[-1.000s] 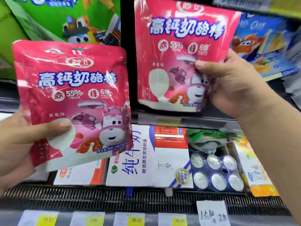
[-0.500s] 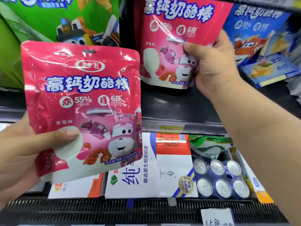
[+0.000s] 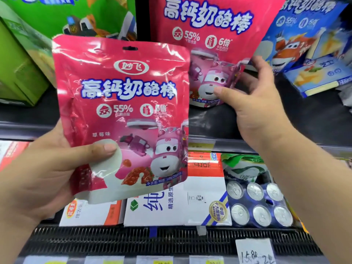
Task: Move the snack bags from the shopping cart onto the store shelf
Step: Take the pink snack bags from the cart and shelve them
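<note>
- Holding position, head view: the left hand (image 3: 43, 180) grips a pink snack bag (image 3: 123, 103) by its lower left corner, thumb (image 3: 95, 151) pressed flat on the front and the other fingers hidden behind the pack.
- This pink snack bag is upright, tilted slightly, and held in the air in front of the shelving. It touches no shelf.
- The right hand (image 3: 255, 111) is at the lower right corner of a second pink snack bag (image 3: 205, 35). Its fingers are spread and loosely curved, not clamped.
- The right thumb tip (image 3: 221, 91) touches the front of that bag, and the fingertips lie at its right edge. Whether they press it cannot be told.
- The second pink snack bag stands upright on the upper shelf (image 3: 304, 119), bottom edge on the dark surface.
- A green bag (image 3: 57, 16) stands to its left and a blue bag (image 3: 297, 35) just beside it on the right, partly behind the right hand.
- A green box (image 3: 17, 73) sits at the far left of the same shelf.
- On the lower shelf, a white milk carton (image 3: 190, 202) lies flat beside a pack of cans (image 3: 257, 204).
- A black grille (image 3: 133, 239) runs along the front below them, with a handwritten price tag (image 3: 255, 252) at the lower right.
</note>
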### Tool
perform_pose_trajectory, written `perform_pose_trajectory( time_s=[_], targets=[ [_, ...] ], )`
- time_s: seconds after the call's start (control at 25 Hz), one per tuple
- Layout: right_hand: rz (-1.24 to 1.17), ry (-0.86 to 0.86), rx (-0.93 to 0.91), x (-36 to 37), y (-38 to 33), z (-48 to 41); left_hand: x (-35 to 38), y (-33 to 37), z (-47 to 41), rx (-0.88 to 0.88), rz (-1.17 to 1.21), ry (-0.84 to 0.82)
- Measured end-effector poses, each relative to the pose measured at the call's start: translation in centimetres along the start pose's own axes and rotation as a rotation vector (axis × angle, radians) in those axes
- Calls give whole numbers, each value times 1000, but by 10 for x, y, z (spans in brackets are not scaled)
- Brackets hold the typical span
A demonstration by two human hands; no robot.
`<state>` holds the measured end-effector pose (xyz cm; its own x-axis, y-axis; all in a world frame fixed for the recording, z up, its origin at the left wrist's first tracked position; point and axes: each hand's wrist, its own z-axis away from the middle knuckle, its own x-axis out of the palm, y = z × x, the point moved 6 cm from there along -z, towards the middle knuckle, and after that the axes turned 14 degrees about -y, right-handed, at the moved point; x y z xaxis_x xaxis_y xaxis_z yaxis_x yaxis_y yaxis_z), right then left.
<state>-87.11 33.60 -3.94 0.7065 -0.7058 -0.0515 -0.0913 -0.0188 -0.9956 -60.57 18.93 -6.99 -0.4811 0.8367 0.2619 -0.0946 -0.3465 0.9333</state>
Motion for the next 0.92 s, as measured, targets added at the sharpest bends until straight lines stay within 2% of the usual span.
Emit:
perform_pose_trajectory(
  time_s=[0.08, 0.12, 0.24, 0.32, 0.56, 0.92],
  targets=[
    [172, 166, 17, -2, -10, 33, 26, 10, -9, 44, 39, -100],
    [187, 156, 24, 1, -16, 47, 30, 17, -13, 67, 55, -110],
    [-178, -220, 190, 36, -19, 67, 38, 15, -28, 59, 51, -192],
    [-253, -372, 278, 47, -17, 70, 49, 22, -39, 68, 21, -238],
    [-209, -224, 213, 21, -20, 48, 66, 41, -75, 123, -153, -241],
    [71, -58, -110, 6, -30, 9, 67, 60, -103, 300, -390, 65]
  ],
)
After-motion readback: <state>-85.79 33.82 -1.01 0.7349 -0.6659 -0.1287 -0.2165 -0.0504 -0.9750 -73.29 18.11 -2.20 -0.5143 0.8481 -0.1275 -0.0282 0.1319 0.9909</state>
